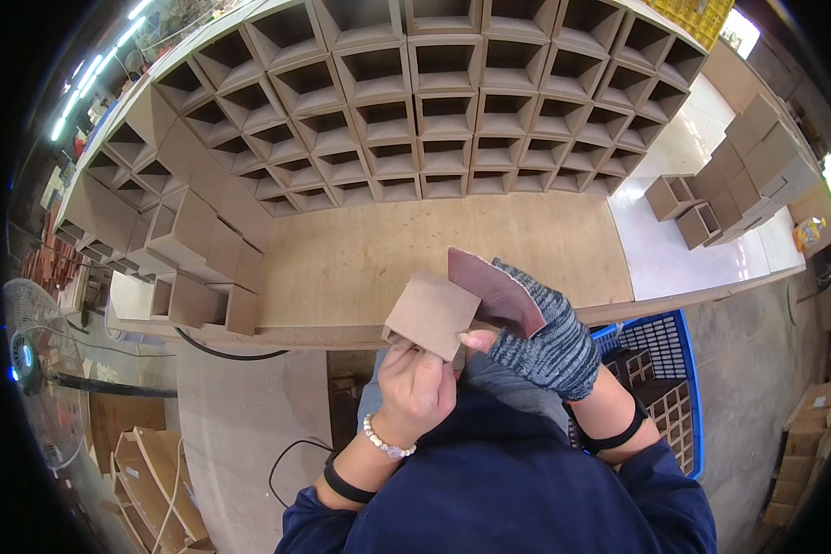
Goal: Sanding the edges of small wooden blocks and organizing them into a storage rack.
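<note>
A small brown fiberboard box (432,312) is held in front of me, just over the near edge of the table. My left hand (415,388), bare and with a bead bracelet at the wrist, grips it from below with bent fingers. On my right hand (552,342) is a grey knitted fingerless glove. That hand is closed on a curved reddish-brown sheet of sandpaper (497,288), which stands up beside the box's right side. My right thumb touches the box near its lower right corner. The fingers behind the sheet are partly hidden.
Stacked open boxes (448,111) form a wall along the back of the wooden table (434,235). More boxes are piled at left (189,240) and right (743,171). A blue plastic crate (695,392) with boxes stands low at right. A fan (42,369) is at left.
</note>
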The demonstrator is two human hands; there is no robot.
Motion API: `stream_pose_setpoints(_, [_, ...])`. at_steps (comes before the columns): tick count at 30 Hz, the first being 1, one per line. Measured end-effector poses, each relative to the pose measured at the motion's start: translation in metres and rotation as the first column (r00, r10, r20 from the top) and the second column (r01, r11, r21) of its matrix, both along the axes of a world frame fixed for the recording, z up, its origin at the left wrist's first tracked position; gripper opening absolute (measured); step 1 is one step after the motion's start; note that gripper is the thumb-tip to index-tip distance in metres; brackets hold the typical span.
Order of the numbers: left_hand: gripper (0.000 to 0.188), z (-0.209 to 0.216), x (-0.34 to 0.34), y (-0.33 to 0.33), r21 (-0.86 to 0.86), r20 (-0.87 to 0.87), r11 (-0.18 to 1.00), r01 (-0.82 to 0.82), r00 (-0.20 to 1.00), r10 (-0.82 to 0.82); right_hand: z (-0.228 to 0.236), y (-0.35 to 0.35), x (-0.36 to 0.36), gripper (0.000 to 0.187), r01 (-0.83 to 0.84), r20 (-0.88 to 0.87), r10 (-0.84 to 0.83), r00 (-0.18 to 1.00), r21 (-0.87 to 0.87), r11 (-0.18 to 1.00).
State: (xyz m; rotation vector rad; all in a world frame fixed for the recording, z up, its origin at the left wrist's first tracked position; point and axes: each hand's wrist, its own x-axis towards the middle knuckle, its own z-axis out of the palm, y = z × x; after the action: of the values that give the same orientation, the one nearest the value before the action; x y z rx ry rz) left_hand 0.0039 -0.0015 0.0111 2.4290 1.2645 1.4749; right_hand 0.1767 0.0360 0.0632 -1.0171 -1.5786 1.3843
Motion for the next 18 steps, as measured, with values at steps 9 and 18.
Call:
stream_pose_setpoints(9, [0.027,0.003,-0.001,-0.007,-0.205,0.183,0.977,0.053,0.983,-0.015,0.002,0.003,0.005,0.057,0.038,0.136,-0.046,0.99,0.066,0.997])
stream_pose_setpoints(18, [0.018,0.004,0.002,-0.011,-0.383,0.35,0.917,0.115,0.936,0.029,-0.017,0.004,0.003,0.053,0.099,0.276,-0.169,0.946,0.25,0.963])
